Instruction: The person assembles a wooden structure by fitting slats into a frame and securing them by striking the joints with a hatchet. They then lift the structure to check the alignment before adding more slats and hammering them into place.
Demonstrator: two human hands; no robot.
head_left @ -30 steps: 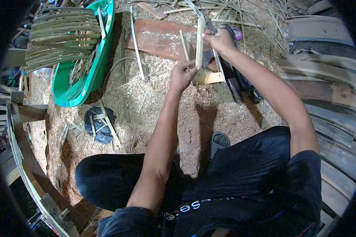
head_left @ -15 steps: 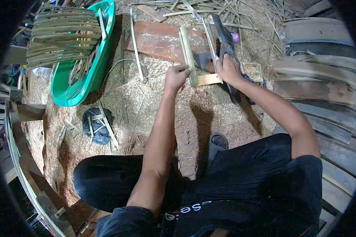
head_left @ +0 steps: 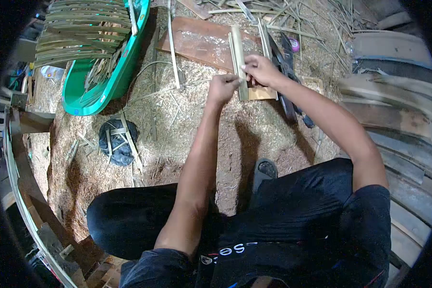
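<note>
A pale bundle of thin wooden strips [head_left: 237, 45] stands lengthwise in front of me, its near end by a light wooden block [head_left: 263, 93]. My left hand [head_left: 224, 89] pinches the bundle's left side near that end. On the opposite side, my right hand [head_left: 262, 72] has curled fingers closed at the strips' edge, a little farther up. Just right of it lies a long dark tool [head_left: 287, 103], partly covered by the hand and forearm. More thin strips [head_left: 264, 36] lean beside the tool.
A reddish board [head_left: 197, 41] lies on the shaving-covered ground. At the left, a green tub [head_left: 115, 79] carries stacked slats [head_left: 81, 33]. A black bag [head_left: 118, 144] with sticks sits nearer me. Curved planks [head_left: 389, 86] are piled along the right.
My right hand has left the dark tool and moved left to the strips. My left hand has shifted slightly right and up. The whole view has shifted a little.
</note>
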